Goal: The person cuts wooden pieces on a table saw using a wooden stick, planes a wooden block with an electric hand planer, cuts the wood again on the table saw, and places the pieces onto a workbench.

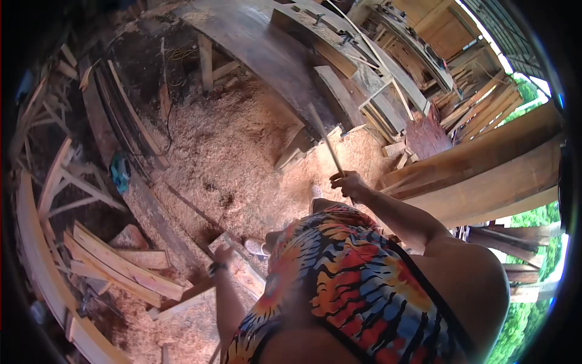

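My right hand (350,185) is closed around the lower end of a thin, straight wooden stick (328,141), which slants up and away toward the edge of the dark workbench (260,51). Lower in the view, my left hand (224,259) hangs by my side with a dark band at its wrist. Motion blurs its fingers, so whether it holds anything is unclear. Behind that hand a pale board (242,267) lies on the shavings.
Wood shavings (224,133) cover the floor. Curved wooden pieces (121,267) and a long plank (160,224) lie at the left. Clamps (347,38) sit on boards over the bench. A large curved panel (485,176) stands at the right.
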A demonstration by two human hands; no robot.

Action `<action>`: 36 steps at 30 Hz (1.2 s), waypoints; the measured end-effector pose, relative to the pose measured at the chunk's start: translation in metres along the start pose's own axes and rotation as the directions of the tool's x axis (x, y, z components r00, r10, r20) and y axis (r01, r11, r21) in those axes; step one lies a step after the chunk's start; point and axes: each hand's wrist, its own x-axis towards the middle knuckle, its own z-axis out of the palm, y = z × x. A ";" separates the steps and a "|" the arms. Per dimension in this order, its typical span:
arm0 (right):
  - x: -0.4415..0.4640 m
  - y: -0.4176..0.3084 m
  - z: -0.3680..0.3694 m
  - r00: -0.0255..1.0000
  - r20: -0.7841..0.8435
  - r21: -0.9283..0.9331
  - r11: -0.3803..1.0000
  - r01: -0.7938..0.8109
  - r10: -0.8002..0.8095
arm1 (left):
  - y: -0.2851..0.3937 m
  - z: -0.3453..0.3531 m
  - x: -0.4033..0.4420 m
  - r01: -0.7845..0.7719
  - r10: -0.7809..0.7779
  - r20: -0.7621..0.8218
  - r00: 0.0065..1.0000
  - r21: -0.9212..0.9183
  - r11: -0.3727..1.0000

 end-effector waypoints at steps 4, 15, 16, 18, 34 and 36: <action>0.041 0.000 -0.068 0.968 -0.194 0.316 0.944 -0.095 0.162 | 0.292 -0.076 0.090 -0.281 0.313 0.114 0.943 -0.233 0.931; 0.215 0.034 -0.155 0.984 -0.177 0.748 0.651 0.131 0.005 | 0.590 -0.123 0.310 -0.427 0.289 -0.322 0.901 -0.549 0.718; 0.226 0.038 -0.160 0.989 -0.150 0.725 0.679 0.118 -0.012 | 0.590 -0.107 0.337 -0.448 0.270 -0.380 0.884 -0.528 0.722; 0.222 0.012 -0.183 0.992 -0.125 0.793 0.603 0.082 0.031 | 0.610 -0.099 0.359 -0.360 0.223 -0.318 0.922 -0.487 0.795; 0.329 0.009 -0.302 0.935 -0.308 0.458 0.834 0.306 -0.174 | 0.722 -0.051 0.423 -0.308 0.146 -0.381 0.913 -0.408 0.860; 0.339 0.000 -0.309 0.923 -0.322 0.395 0.856 0.334 -0.212 | 0.746 -0.068 0.420 -0.196 0.061 -0.296 0.953 -0.453 0.870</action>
